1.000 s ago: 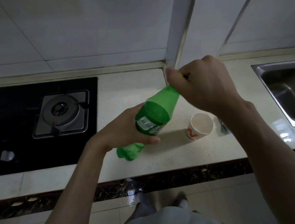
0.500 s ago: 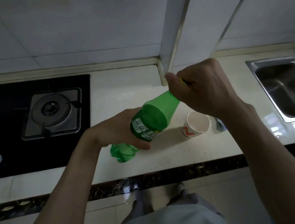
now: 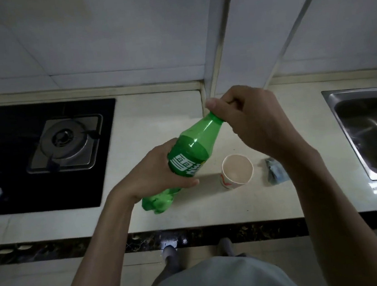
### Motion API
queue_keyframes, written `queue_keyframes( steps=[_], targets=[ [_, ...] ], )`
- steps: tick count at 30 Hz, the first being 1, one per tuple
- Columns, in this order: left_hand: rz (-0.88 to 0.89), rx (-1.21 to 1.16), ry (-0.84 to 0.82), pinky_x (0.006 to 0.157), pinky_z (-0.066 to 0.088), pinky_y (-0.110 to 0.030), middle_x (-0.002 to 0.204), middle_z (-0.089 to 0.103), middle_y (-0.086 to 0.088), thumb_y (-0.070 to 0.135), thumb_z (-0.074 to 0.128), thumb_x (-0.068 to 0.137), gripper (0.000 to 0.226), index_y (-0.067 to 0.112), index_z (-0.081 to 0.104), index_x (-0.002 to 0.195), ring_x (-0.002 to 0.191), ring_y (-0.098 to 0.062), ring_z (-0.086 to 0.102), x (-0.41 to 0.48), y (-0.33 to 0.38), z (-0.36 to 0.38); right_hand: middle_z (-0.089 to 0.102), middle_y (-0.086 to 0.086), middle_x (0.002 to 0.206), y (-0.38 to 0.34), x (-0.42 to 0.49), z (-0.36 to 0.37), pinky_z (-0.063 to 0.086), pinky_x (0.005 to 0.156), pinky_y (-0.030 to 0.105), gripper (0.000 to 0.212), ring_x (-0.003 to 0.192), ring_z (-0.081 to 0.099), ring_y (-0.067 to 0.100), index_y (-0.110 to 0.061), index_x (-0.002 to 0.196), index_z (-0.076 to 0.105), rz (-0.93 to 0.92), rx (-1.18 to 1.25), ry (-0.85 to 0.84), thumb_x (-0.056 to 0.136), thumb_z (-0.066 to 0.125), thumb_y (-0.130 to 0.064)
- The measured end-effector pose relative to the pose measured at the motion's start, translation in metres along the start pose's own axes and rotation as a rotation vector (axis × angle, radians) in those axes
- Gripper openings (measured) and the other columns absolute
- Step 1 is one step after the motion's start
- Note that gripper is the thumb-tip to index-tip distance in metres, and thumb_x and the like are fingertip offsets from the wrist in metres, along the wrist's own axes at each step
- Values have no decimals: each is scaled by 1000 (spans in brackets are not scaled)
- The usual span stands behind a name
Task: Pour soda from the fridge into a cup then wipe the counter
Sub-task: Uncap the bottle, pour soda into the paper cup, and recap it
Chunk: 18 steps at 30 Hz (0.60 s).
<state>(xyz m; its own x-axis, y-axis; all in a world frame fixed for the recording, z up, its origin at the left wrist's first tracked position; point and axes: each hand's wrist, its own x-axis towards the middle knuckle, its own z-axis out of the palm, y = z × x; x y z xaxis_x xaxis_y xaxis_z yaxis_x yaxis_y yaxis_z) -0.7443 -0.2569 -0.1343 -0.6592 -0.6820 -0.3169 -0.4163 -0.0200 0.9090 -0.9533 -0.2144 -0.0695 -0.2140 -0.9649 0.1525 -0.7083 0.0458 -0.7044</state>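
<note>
Green bottle (image 3: 191, 152), tilted just left of the cup (image 3: 237, 171), sits gripped in the left hand (image 3: 153, 173) while the right hand (image 3: 251, 121) curls round its top: twist slowly, neck raised.

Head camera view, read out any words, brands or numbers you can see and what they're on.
Label on the green bottle: white characters, too blurred to read.
Side of the paper cup: a red mark, not legible as text.
No other text shows.
</note>
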Motion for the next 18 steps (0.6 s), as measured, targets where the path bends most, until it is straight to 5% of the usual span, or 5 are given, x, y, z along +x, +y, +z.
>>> queue_keyframes(
  steps=[4, 8, 12, 15, 18],
  targets=[
    [-2, -4, 18, 75, 54, -19, 100, 73, 9, 8, 88, 65, 61, 27, 60, 116, 93, -6, 69, 4, 8, 21, 59, -4, 97, 24, -7, -22, 41, 70, 16, 13, 86, 55, 6, -20, 103, 65, -226, 30, -87, 94, 57, -23],
    [-11, 41, 33, 77, 56, -23, 103, 72, 7, 11, 88, 65, 62, 28, 59, 117, 94, -8, 69, 10, 11, 37, 55, -8, 128, 47, -12, -48, 52, 85, 19, 37, 113, 54, 4, -27, 127, 54, -233, 128, -356, 92, 61, -17],
    [-5, 35, 30, 76, 54, -22, 103, 72, 7, 10, 88, 66, 63, 28, 59, 119, 94, -8, 69, 19, 16, 54, 64, -10, 105, 58, -14, -53, 54, 74, 24, 64, 88, 61, 2, -26, 120, 59, -1, 53, -203, 78, 46, -73],
    [3, 98, 11, 80, 57, -29, 102, 72, 6, 15, 89, 65, 61, 28, 59, 117, 94, -9, 69, 27, 19, 68, 62, -6, 72, 66, -16, -58, 41, 57, 16, 41, 62, 54, 5, -22, 90, 68, 5, -1, -100, 86, 52, -60],
    [-10, 134, 8, 81, 57, -29, 102, 72, 7, 17, 89, 65, 62, 28, 58, 118, 92, -7, 69, 34, 19, 78, 65, -8, 92, 77, -19, -71, 42, 64, 17, 15, 75, 56, 4, -25, 102, 67, -92, -17, -208, 91, 61, -33]
  ],
)
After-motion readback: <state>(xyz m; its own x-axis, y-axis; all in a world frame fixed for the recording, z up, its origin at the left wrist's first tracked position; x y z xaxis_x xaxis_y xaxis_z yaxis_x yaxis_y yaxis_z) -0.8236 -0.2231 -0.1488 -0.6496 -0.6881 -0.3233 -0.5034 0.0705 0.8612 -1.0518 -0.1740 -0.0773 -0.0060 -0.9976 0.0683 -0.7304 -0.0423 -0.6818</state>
